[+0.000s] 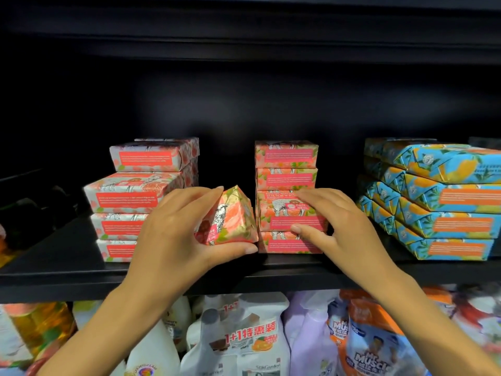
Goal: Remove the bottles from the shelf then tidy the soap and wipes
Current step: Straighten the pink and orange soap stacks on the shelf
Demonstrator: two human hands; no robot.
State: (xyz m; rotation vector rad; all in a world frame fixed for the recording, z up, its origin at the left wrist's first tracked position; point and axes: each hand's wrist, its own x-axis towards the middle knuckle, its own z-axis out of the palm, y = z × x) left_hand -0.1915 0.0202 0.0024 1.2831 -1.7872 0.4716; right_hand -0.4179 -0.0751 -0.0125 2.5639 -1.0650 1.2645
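Note:
Pink floral soap bars stand in two stacks on a black shelf (pixel 67 270): a left stack (pixel 130 196) and a middle stack (pixel 284 169). My left hand (pixel 173 234) grips one tilted pink soap bar (pixel 230 218) between thumb and fingers, in the gap between the stacks. My right hand (pixel 333 226) rests on the middle stack, its fingers on top of the third bar (pixel 276 210) and its thumb pressing that bar's front. Blue and orange soap bars (pixel 439 202) are stacked at the right.
The shelf's back is dark. Dark objects (pixel 29 210) lie at the far left of the shelf. Below the shelf stand several bottles and refill pouches (pixel 244 340), white, lilac and orange.

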